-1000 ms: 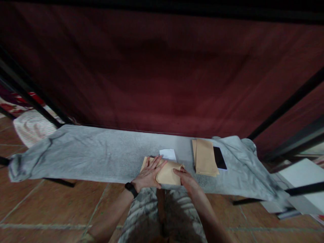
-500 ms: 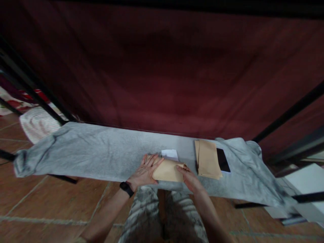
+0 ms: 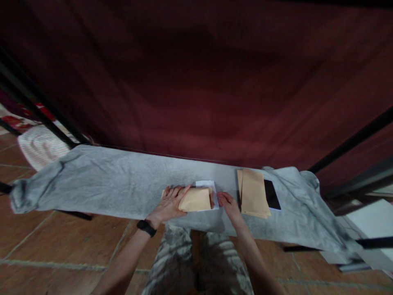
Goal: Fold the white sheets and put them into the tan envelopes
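Note:
My left hand (image 3: 169,205) lies flat with fingers spread, pressing on a folded piece of brown paper (image 3: 196,199), possibly an envelope. Its right end is slightly raised and shows a fold. Under it sits a white sheet of paper (image 3: 205,183), which sticks out at the top and right. At the right edge of this sheet is my right hand (image 3: 227,203), its fingers bent and drawn together on the paper's border. The fingertips are small and dim, so the exact grip is hard to see.
A grey cloth (image 3: 123,180) covers the narrow bench. Several flat brown paper pieces (image 3: 254,192) lie stacked on the right, beside a dark-screened phone (image 3: 272,194). A dark red panel (image 3: 196,102) rises behind, with black metal bars (image 3: 353,139) at both sides.
My right hand has let go of the brown paper's right end and moved slightly right, to the white sheet's edge. The brown paper and my left hand have shifted left, uncovering more white.

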{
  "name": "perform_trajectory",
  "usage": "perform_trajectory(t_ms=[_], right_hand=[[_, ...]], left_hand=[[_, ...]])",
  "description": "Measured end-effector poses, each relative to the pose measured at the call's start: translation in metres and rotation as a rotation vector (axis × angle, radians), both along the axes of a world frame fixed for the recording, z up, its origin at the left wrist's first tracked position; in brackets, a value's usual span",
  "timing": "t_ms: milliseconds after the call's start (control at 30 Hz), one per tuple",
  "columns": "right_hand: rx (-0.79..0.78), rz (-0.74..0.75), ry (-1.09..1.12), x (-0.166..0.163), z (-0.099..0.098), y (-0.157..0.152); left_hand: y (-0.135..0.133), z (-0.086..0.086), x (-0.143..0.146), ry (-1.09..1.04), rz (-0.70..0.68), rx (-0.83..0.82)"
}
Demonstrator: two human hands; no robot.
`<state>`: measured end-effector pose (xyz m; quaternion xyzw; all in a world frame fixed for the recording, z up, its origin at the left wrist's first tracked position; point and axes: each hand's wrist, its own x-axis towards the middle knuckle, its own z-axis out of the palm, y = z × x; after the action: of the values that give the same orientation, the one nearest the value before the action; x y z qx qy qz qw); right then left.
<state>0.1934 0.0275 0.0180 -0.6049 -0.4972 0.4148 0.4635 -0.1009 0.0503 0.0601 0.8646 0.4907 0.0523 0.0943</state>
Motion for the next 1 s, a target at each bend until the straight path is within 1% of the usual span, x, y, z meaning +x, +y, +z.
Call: perform_trajectory(t_ms=[67,133,200,300,367,433,500,600,700,800,900,1000], right_hand=[[0.027,-0.017,-0.148,0.005,-0.003,0.01],[0.039,-0.004,-0.266,0.007,-0.003,0.021],[0.049,0.044,-0.367,0.006,0.0,0.034],[0.079,0.172,-0.504,0.0,0.007,0.057],[0.086,0.271,-0.576,-0.007,0.012,0.071],[0.06,0.35,-0.641,-0.014,0.014,0.083],[0.005,0.396,-0.703,-0.019,0.016,0.092],[-0.083,0.419,-0.771,-0.023,0.017,0.102],[-0.117,0.401,-0.764,-0.022,0.018,0.108],[-0.116,0.363,-0.685,-0.019,0.018,0.109],[-0.106,0.309,-0.547,-0.012,0.016,0.098],[-0.063,0.198,-0.371,0.002,0.013,0.08]], left_hand=[[-0.001,0.0,-0.012,0.009,0.069,-0.006],[-0.004,0.0,-0.024,0.025,0.143,-0.009],[-0.01,-0.001,-0.036,0.049,0.218,-0.01],[-0.023,-0.004,-0.052,0.081,0.301,-0.019],[-0.031,-0.006,-0.061,0.088,0.324,-0.024],[-0.038,-0.008,-0.066,0.089,0.333,-0.025],[-0.043,-0.009,-0.068,0.09,0.338,-0.023],[-0.046,-0.008,-0.068,0.085,0.337,-0.011],[-0.047,-0.007,-0.066,0.065,0.324,0.0],[-0.046,-0.007,-0.065,0.043,0.312,-0.002],[-0.046,-0.008,-0.065,0.032,0.313,-0.014],[-0.048,-0.01,-0.066,0.026,0.306,-0.008]])
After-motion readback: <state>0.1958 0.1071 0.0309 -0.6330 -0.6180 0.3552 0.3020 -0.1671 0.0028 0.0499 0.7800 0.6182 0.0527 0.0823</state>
